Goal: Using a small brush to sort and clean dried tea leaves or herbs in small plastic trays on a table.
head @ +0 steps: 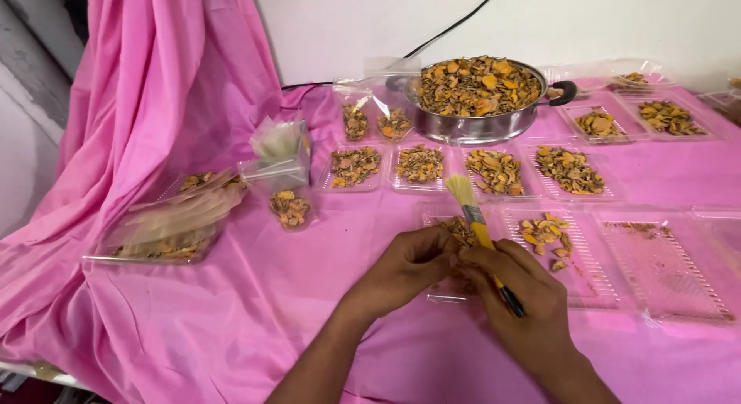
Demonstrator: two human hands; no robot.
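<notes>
In front of the steel pan (pixel 475 125) | right hand (pixel 525 304) grip clamped on yellow-handled brush (pixel 478 226), pale bristles up | left hand (pixel 409 267) pinches dried orange piece (pixel 461 231) beside it | clear trays (pixel 664 269) of chips flank pan | pink desk cloth (pixel 231 296) open leftward

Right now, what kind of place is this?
Probably a small home packing table: a pink cloth, a steel pan heaped with dried orange pieces, and clear plastic trays holding small portions.
</notes>
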